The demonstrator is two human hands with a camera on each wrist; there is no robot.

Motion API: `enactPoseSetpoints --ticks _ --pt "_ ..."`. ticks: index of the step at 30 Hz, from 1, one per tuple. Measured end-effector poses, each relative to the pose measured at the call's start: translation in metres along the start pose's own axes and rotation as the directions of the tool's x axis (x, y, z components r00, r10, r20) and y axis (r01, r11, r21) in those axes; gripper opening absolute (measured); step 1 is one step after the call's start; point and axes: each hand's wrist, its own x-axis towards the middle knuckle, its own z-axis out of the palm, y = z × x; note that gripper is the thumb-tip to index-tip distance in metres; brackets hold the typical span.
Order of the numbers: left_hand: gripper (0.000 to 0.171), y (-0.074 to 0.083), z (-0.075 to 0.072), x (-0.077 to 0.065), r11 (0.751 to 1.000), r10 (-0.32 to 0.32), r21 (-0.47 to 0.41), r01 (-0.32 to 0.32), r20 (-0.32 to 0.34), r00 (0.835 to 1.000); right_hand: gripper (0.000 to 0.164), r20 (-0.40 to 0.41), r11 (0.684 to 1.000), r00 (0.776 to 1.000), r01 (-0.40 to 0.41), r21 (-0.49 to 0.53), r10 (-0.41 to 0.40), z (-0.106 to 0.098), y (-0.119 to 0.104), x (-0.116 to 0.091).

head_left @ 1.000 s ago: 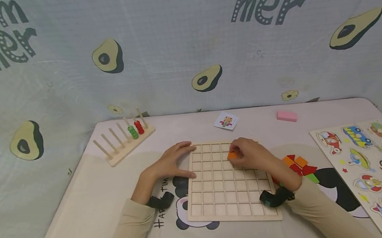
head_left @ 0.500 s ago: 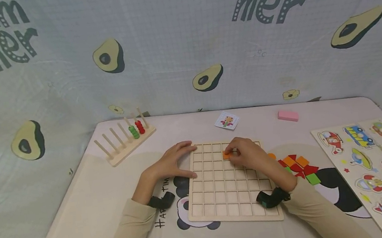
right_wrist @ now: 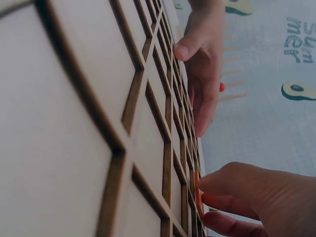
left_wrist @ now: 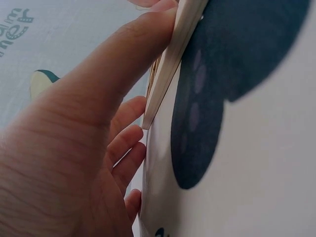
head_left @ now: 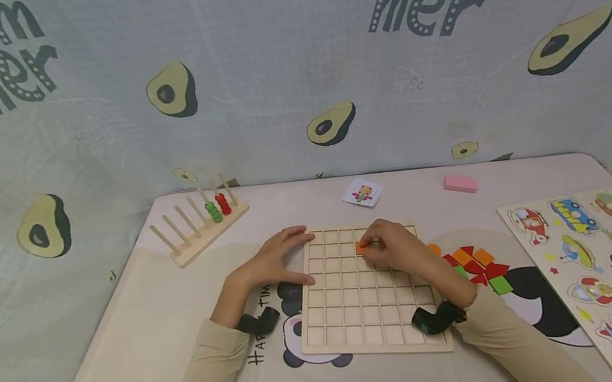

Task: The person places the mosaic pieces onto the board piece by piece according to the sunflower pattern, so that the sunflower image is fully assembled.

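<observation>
A wooden grid board (head_left: 378, 352) with square cells lies on the table. My right hand (head_left: 397, 247) is over its upper part and pinches a small orange square tile (head_left: 360, 249) between thumb and fingers. In the right wrist view this orange tile (right_wrist: 197, 191) stands at the grid's surface; whether it sits fully down in a cell, I cannot tell. At the board's upper left, my left hand (head_left: 274, 261) has its fingers spread, touching the left edge. The left wrist view shows the thumb (left_wrist: 133, 47) against the board's side (left_wrist: 173, 59).
Loose red, orange and green tiles (head_left: 484, 257) lie right of the board, partly behind the right forearm. A picture card (head_left: 362, 192) and pink block (head_left: 460, 183) lie beyond it. A peg stand (head_left: 209, 233) with beads is back left; a picture puzzle (head_left: 600, 268) is at right.
The right hand has shifted slightly left across the board with the orange tile, then stayed nearly still. More loose tiles now show beside the forearm. The left hand has kept its place.
</observation>
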Motion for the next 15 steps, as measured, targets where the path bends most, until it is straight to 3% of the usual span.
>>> enactPoseSetpoints --ticks 6,15 --pt "0.085 -0.001 0.0 0.0 1.0 0.005 0.008 -0.005 0.0 1.0 0.009 -0.046 1.0 0.999 -0.006 -0.017 0.005 -0.002 -0.001 -0.002" --pt "0.085 -0.001 0.0 0.001 1.0 0.01 0.022 -0.01 0.005 1.0 0.007 -0.069 0.997 0.996 -0.067 -0.04 0.064 -0.022 -0.003 -0.017"
